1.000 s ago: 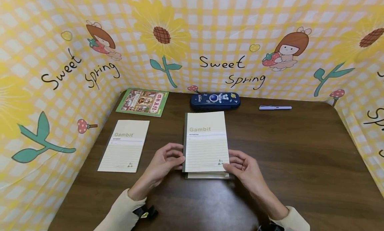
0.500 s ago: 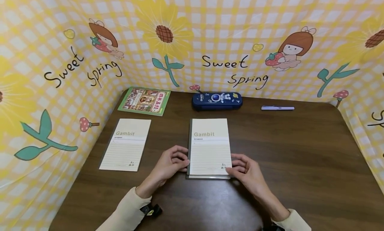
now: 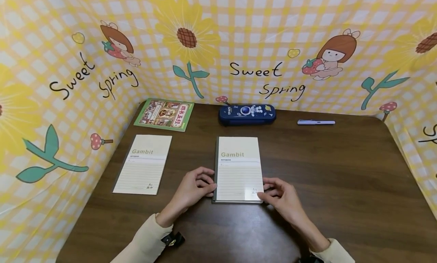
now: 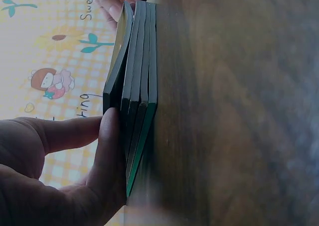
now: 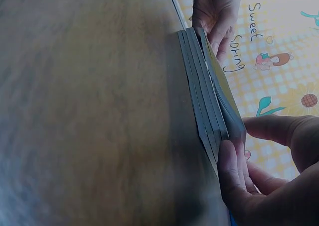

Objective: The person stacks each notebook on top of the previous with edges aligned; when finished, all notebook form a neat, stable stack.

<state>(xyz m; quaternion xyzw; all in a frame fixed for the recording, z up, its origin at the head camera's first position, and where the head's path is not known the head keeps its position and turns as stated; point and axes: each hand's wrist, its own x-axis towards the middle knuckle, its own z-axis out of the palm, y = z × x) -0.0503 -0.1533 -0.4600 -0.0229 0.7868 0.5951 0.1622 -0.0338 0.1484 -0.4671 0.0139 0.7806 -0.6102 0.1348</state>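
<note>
A cream Gambit notebook [image 3: 239, 172] with a dark spine lies on top of a stack of several notebooks [image 4: 142, 61] in the middle of the table. In both wrist views a narrow gap shows between it and the stack at one end. My left hand [image 3: 195, 185] holds the notebook at its left edge, the fingers bent along the stack's side. Opposite, my right hand [image 3: 281, 192] holds the right edge near the lower corner, its thumb at the cover and its fingers against the stack's side [image 5: 204, 91]. The lower notebooks are mostly hidden from above.
Another Gambit notebook [image 3: 143, 164] lies to the left. Behind it is a green picture-covered book [image 3: 164, 115]. A blue pencil case [image 3: 247, 115] and a lilac pen [image 3: 316, 122] lie along the back edge, before a yellow checked cloth wall [image 3: 239, 35].
The top notebook has come down and toward me, lining up more closely with the stack below. Both hands have stayed at its sides and shifted slightly with it.
</note>
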